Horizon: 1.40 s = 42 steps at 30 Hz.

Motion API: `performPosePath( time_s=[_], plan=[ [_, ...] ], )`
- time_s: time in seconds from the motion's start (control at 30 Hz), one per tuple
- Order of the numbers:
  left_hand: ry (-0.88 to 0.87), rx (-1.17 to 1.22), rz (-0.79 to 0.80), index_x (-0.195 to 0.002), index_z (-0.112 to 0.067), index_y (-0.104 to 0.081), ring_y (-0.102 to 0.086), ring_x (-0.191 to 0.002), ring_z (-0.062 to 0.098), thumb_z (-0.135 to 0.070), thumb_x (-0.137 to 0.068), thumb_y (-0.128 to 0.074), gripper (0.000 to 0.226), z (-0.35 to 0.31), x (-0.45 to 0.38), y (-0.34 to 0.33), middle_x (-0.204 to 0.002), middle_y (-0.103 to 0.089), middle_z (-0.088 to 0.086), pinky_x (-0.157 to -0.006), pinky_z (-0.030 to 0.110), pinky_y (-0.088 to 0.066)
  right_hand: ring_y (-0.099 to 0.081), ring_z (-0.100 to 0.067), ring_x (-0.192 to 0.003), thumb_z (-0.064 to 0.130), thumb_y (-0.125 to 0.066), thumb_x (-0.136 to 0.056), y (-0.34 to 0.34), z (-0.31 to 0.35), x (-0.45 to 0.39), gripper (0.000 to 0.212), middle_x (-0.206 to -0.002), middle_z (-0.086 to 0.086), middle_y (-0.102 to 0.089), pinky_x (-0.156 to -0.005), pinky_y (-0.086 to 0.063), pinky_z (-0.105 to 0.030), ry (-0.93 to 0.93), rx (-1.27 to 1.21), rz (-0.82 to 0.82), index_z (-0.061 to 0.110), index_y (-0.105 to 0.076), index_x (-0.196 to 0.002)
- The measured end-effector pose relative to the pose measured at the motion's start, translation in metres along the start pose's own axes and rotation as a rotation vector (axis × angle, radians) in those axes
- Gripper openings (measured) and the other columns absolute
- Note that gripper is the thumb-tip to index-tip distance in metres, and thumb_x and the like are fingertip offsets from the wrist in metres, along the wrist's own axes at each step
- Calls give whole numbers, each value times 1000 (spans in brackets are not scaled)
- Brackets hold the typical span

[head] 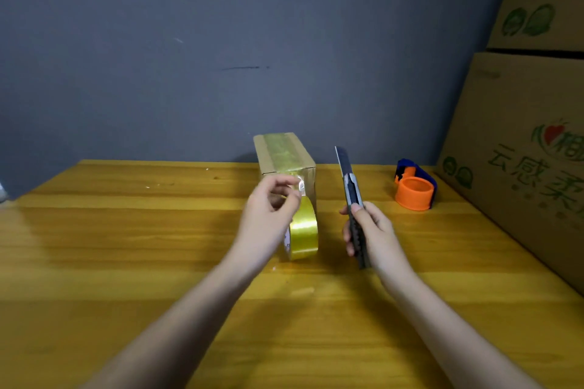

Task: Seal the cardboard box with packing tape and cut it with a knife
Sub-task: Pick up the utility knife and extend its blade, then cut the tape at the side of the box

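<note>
A small cardboard box (264, 151) stands on the wooden table (126, 246) near the wall, with a strip of yellowish tape along its top and down its near end. A roll of yellow packing tape (303, 230) stands on edge in front of the box, its tape still joined to the box. My left hand (268, 218) pinches the stretched tape just above the roll. My right hand (369, 230) grips a black utility knife (350, 193) to the right of the box, blade out and pointing up and away.
An orange and blue tape dispenser (414, 189) sits at the right rear of the table. Large printed cardboard boxes (521, 136) are stacked along the right edge. A grey wall (189, 57) closes the back.
</note>
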State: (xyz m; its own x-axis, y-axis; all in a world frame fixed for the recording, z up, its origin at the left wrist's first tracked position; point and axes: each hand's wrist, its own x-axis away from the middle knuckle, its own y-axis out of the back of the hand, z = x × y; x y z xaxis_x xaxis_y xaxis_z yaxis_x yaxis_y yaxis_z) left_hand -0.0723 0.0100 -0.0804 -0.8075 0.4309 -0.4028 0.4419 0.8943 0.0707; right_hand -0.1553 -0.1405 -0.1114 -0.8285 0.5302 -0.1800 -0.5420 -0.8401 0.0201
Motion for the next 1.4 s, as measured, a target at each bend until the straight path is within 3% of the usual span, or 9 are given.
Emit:
performPosePath(
  time_s=[0.13,0.27,0.43,0.73,0.97,1.1,1.2,1.3,1.4],
  plan=[
    [169,-242,4,-133,-28,-35,-57,-97,22,-28,-83,-68,60,19,-12,17,-113,-50,10,-83,31,-49,-46,-17,-45,22,-47,-97,-19,5,-6,17,-69,-4,-55,-43,-36,-23,1,99,-29,5,-53,-94],
    [203,-299,155,-147,-38,-7,-57,-91,15,-33,-84,-66,86,22,-15,19,-101,-57,6,-74,24,-46,-46,-12,-41,24,-56,-92,-30,3,-12,16,-74,-1,-55,-42,-37,-23,-13,235,-17,10,-51,-90],
    [260,-144,234,-145,-45,-5,-62,-73,11,-27,-88,-63,84,23,-24,22,-107,-66,7,-73,30,-54,-42,-12,-38,17,-59,-90,-35,2,-13,13,-61,2,-47,-42,-35,-23,-3,243,33,10,-48,-87],
    [358,-42,367,-141,-53,-8,-66,-61,18,-17,-81,-71,94,25,-37,30,-83,-68,16,-61,36,-60,-38,-8,-35,12,-58,-91,-39,-1,-12,14,-61,3,-43,-37,-33,-20,29,161,57,12,-45,-84],
    [348,-149,442,-142,-51,-6,-51,-58,13,-17,-82,-70,93,28,-45,42,-76,-56,11,-42,21,-40,-37,-9,-34,12,-59,-91,-49,-6,-9,14,-58,5,-43,-36,-31,-21,45,138,70,12,-47,-85],
    [345,-129,423,-141,-54,-8,-45,-58,13,-16,-82,-69,93,32,-45,50,-70,-53,8,-41,20,-33,-37,-11,-34,14,-61,-90,-56,-7,-9,14,-57,6,-43,-39,-31,-25,65,156,65,11,-47,-86],
    [307,-130,387,-140,-58,-6,-42,-57,10,-18,-84,-67,92,37,-39,47,-62,-59,-7,-45,23,-30,-38,-10,-34,16,-61,-89,-55,-6,-10,15,-55,6,-43,-38,-32,-25,70,200,79,8,-48,-89],
    [287,-126,356,-140,-58,-5,-48,-53,2,-16,-87,-63,90,39,-34,43,-70,-68,-14,-46,23,-31,-40,-11,-36,23,-60,-90,-50,-5,-9,22,-57,2,-47,-40,-33,-25,81,277,109,4,-48,-91],
    [295,-100,344,-143,-52,-6,-56,-49,-3,-9,-89,-59,87,31,-28,40,-88,-65,-4,-41,16,-37,-45,-12,-40,34,-50,-95,-40,2,-11,21,-69,-1,-63,-43,-37,-27,107,390,121,12,-50,-93]
  ],
)
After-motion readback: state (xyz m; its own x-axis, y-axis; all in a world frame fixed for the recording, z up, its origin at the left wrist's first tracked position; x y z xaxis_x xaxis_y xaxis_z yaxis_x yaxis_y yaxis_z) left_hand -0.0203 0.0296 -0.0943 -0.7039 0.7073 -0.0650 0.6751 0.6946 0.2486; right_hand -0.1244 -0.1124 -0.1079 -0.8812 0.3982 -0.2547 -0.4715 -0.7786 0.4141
